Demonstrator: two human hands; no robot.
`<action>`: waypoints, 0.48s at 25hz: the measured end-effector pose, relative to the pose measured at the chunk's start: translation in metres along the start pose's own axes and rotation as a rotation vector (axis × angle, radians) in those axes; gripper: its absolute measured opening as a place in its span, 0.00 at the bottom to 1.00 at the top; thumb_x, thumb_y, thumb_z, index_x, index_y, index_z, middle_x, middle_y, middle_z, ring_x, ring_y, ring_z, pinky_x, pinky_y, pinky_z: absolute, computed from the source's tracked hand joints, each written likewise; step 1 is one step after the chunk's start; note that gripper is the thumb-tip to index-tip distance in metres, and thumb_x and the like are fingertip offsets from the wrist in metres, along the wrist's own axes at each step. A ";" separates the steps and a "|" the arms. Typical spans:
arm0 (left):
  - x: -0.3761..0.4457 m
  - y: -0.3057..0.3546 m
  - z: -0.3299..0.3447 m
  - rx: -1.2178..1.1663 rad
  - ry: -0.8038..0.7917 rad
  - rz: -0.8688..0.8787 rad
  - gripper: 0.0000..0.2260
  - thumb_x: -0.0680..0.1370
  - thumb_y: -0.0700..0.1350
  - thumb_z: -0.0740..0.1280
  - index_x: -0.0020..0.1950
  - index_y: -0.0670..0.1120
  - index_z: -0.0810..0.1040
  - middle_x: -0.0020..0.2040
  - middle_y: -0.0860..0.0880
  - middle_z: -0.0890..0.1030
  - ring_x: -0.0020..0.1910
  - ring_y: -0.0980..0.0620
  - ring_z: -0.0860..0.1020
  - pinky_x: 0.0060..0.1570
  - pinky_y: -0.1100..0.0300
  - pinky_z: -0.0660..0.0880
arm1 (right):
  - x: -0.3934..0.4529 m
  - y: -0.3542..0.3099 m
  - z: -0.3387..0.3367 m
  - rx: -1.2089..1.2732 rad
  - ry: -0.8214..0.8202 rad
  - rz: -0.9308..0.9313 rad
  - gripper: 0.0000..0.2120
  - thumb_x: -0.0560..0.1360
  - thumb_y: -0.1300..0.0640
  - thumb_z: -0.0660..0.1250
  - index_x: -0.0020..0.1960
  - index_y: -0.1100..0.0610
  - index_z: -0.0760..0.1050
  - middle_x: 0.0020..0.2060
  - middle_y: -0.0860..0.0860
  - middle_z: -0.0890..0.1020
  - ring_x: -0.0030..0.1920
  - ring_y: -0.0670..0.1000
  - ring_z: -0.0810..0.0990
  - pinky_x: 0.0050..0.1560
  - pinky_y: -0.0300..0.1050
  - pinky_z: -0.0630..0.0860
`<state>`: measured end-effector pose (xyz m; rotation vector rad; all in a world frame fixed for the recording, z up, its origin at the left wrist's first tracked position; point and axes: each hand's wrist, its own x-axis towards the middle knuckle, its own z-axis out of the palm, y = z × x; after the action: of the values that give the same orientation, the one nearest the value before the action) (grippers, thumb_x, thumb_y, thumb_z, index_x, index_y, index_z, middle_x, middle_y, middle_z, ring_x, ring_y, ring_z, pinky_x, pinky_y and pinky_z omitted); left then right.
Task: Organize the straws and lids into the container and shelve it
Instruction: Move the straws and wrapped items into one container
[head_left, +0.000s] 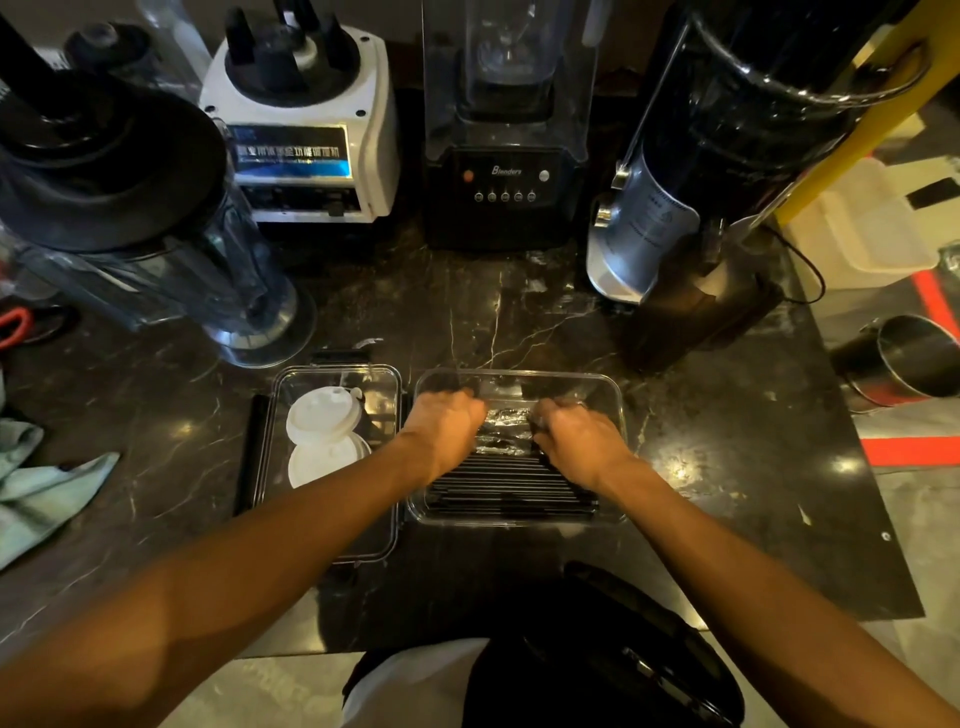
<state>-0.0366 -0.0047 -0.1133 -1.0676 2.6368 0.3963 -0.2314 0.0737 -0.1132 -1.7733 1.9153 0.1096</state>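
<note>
A clear rectangular container (613, 395) stands on the dark marble counter, holding several black wrapped straws (509, 486) laid side by side. My left hand (444, 428) and my right hand (576, 439) are both inside it, fingers curled down on a bundle of wrapped straws (506, 428) between them. To the left lies the container's clear cover (332, 376) with black clips, and two white cup lids (322, 434) rest on it.
Behind stand a white blender base (311, 130), a black blender (506, 171), a blender jug (156, 249) and a coffee grinder (691, 171). A green cloth (36, 483) lies at the left, a steel cup (909, 364) at the right. The counter edge runs near my body.
</note>
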 end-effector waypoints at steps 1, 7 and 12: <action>-0.001 -0.001 -0.001 0.027 -0.003 0.001 0.11 0.81 0.43 0.67 0.64 0.46 0.77 0.55 0.47 0.81 0.49 0.50 0.82 0.50 0.58 0.77 | 0.002 -0.001 0.001 0.012 0.005 0.001 0.14 0.83 0.55 0.66 0.68 0.55 0.74 0.60 0.56 0.80 0.58 0.59 0.83 0.58 0.54 0.78; -0.006 0.001 -0.008 0.237 -0.036 0.017 0.08 0.82 0.41 0.65 0.60 0.45 0.78 0.52 0.47 0.83 0.49 0.49 0.82 0.56 0.53 0.78 | 0.008 -0.005 0.007 0.066 -0.035 0.014 0.15 0.83 0.53 0.67 0.68 0.54 0.73 0.57 0.54 0.81 0.58 0.57 0.82 0.56 0.50 0.76; -0.007 -0.001 -0.032 -0.005 0.009 -0.029 0.10 0.82 0.42 0.66 0.62 0.46 0.79 0.51 0.47 0.84 0.49 0.48 0.83 0.50 0.55 0.78 | 0.008 -0.006 -0.018 0.044 -0.008 -0.006 0.08 0.82 0.54 0.66 0.60 0.54 0.78 0.50 0.52 0.83 0.52 0.55 0.84 0.47 0.47 0.72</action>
<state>-0.0356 -0.0115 -0.0816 -1.1096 2.6266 0.3926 -0.2317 0.0584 -0.0995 -1.7470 1.8923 0.0715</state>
